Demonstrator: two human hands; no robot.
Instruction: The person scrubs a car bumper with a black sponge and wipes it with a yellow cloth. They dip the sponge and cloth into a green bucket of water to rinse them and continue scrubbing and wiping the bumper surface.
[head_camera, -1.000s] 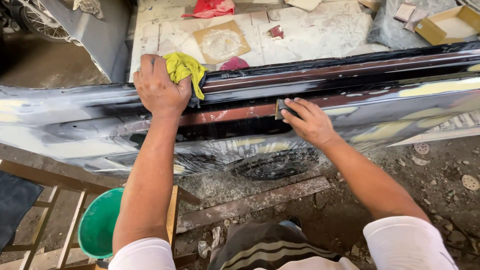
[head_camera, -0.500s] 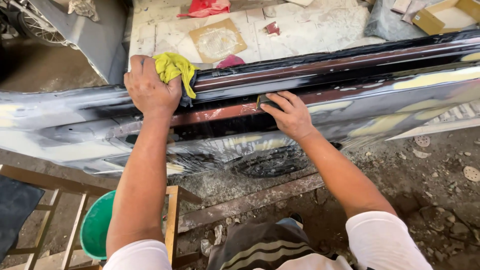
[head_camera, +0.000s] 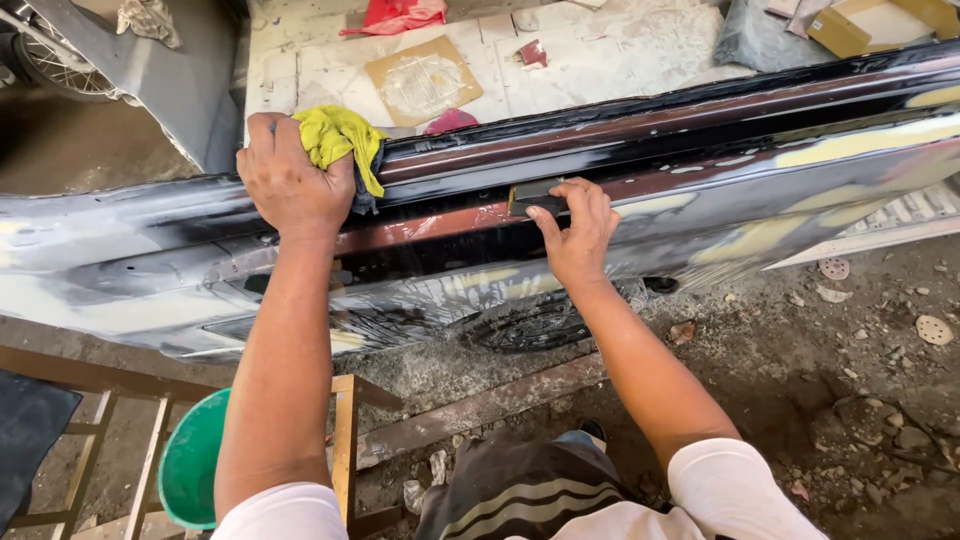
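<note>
The long, glossy black car bumper panel with a brown-red stripe and pale yellow patches (head_camera: 700, 190) lies across the whole picture, from 9 o'clock to 3 o'clock. It looks big, wet and slippery. It is probably light for its size but bendy, so it would be best held along its top edge, with two hands set well apart.

The left hand (head_camera: 292, 180) sits on that top edge at about 10 o'clock. It is closed around a soft yellow cloth (head_camera: 338, 140), which is bunched up and squashy, so it is easy to squeeze.

The right hand (head_camera: 578, 230) is near the middle of the picture. Its fingers press a small, flat, dark sanding block (head_camera: 530, 195) against the brown-red stripe. The block looks stiff and thin, so pinching its edges with the fingertips seems the way to hold it.

A round green plastic bucket (head_camera: 190, 460) sits low at 7 o'clock, beside a wooden frame (head_camera: 345, 440).
</note>
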